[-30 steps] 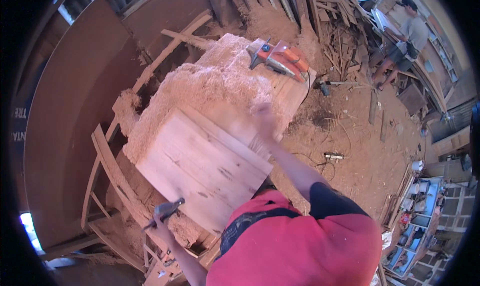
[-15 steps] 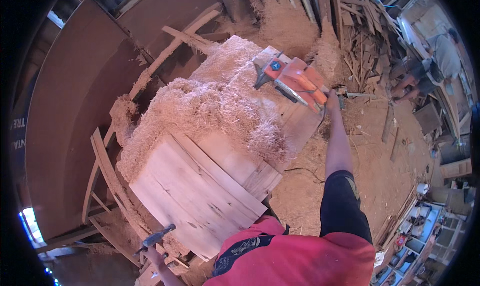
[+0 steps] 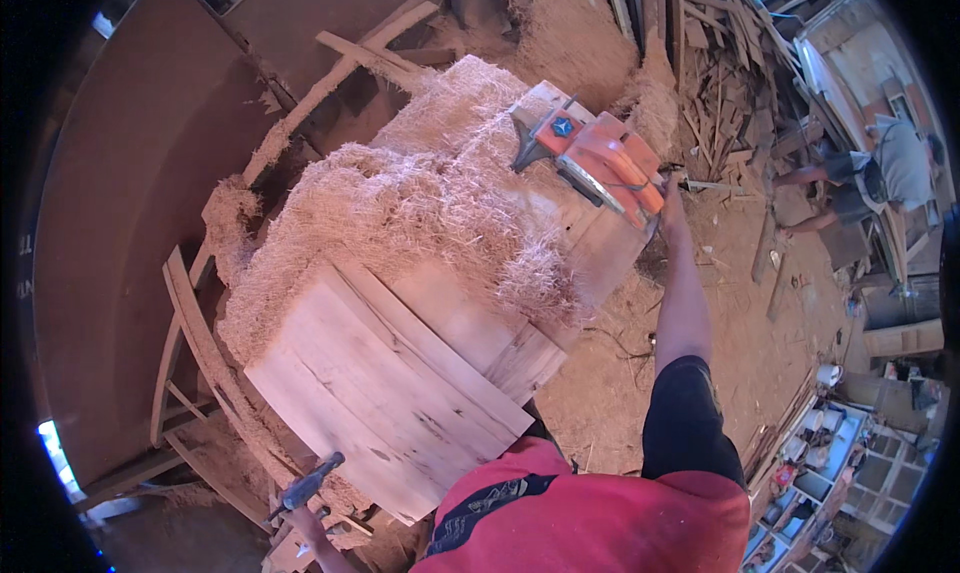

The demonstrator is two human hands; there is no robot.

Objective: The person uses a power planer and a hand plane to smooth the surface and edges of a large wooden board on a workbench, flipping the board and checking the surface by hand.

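My left hand is closed around a dark grey hammer-shaped tool, held off the near left corner of the workpiece. It is blunt at one end and tapers at the other. My right arm reaches far forward, and my right hand grips the near right end of an orange power planer; some fingers are hidden. The planer rests on the far right part of wide wooden boards. A thick heap of curly wood shavings covers the boards' far left and middle.
Brown panels lean at the left, with shaving-covered wooden strips before them. Stacked offcuts stand at the far right. A person bends over wood at the right. Nearer right is a blue-white shelf unit.
The whole view has shifted slightly. The person at the right has moved, with the arms now stretched leftward. My hands keep hold of the tool and the planer.
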